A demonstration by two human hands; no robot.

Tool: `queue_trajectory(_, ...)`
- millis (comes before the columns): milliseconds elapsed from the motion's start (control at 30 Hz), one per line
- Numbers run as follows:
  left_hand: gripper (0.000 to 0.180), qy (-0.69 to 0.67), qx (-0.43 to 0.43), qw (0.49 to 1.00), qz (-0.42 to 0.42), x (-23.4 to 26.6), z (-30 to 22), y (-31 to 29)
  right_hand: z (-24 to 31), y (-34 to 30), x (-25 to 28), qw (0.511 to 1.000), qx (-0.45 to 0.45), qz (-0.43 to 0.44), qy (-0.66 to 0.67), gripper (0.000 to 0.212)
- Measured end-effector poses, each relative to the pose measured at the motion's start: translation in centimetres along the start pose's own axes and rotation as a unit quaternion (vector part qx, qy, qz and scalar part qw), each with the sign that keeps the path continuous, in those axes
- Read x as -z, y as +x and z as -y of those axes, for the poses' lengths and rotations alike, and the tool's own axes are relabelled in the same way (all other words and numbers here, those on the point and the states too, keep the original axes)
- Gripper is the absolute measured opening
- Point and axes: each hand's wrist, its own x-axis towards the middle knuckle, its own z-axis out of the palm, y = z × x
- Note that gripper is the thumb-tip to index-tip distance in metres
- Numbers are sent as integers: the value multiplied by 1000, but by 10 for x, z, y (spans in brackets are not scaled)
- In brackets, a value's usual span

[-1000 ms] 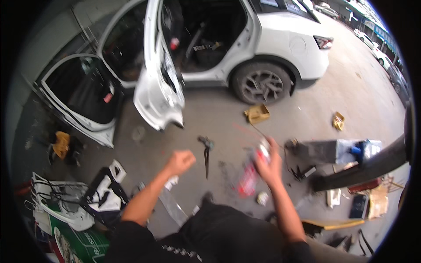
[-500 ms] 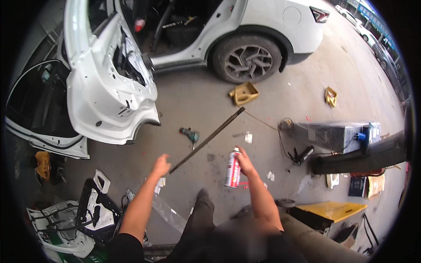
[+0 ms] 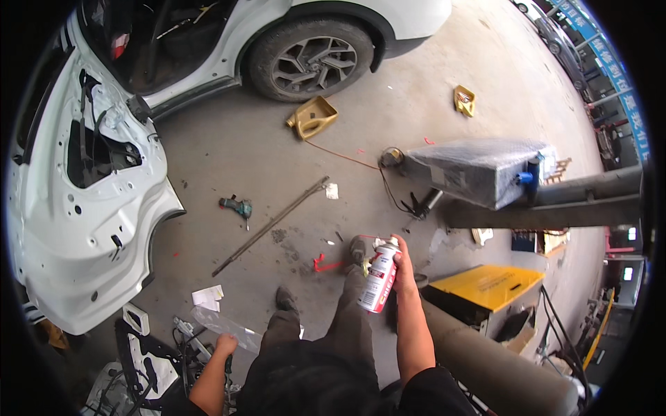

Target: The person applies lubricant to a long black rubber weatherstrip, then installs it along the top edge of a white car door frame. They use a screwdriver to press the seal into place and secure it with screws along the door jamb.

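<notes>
Gripping can (image 3: 379,283) in right hand (image 3: 402,261), can't tell about left hand (image 3: 225,344); could trip, stepping on bar (image 3: 270,226) at eleven o'clock.

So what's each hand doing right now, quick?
Left hand: near the clear plastic sheet; open or closed cannot be told.
Right hand: closed around a red-and-white spray can.

A stained grey floor (image 3: 225,152) brightens toward the upper right in what seems to be daylight; parked cars (image 3: 563,55) and a blue banner (image 3: 610,62) line the far side, a yellow-topped cabinet (image 3: 485,288) nearer.
</notes>
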Motion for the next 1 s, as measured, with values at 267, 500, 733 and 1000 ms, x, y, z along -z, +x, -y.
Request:
queue_trajectory(267, 22, 49, -87, 976, -191, 76, -272, 91, -29, 177, 103, 981, 9, -47, -190, 59)
queue_trajectory(500, 29, 205, -57, 964, -158, 56, -486, 279, -48, 334, 179, 992, 18, 71, -106, 72)
queue_trajectory(733, 40, 201, -53, 959, -191, -13, -544, 506, -96, 418, 242, 981, 102, 139, -88, 67)
queue_trajectory(1000, 33, 254, -155, 932, -208, -39, -542, 581, -164, 425, 295, 966, 152, 80, -194, 68)
